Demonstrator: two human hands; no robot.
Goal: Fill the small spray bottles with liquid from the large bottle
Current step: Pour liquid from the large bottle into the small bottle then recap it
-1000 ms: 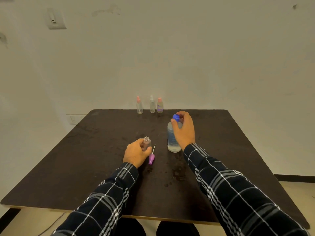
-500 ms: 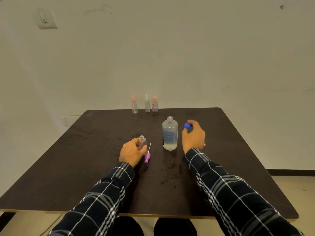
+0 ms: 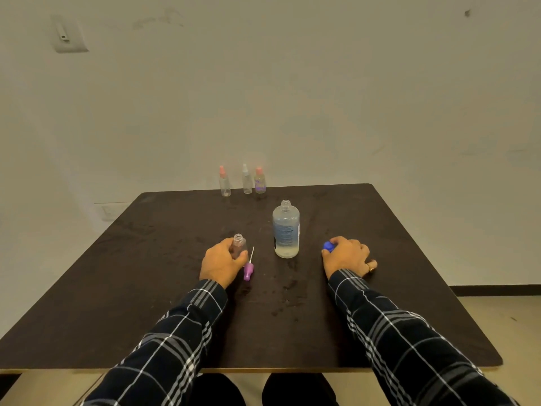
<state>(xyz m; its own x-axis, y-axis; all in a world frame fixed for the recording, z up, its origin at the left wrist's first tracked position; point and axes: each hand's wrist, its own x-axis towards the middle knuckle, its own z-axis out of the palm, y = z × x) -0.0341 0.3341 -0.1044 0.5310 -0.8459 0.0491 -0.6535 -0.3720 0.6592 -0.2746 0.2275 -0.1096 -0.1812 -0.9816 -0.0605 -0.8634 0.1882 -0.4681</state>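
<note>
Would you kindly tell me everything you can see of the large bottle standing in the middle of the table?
The large bottle is clear, plastic by the look of it, with rounded shoulders and a short threaded neck. Its cap is off, so the mouth is open. A pale label with bluish print wraps the body, and liquid shows in the lower part, though the exact level is hard to read. It stands upright on the dark table, between the two hands, and neither hand touches it. The blue cap is in the right hand.

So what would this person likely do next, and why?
Probably let go of the blue cap with the right hand and grasp the large bottle. Its neck is open, and the left hand steadies an uncapped small spray bottle, ready for pouring.
</note>
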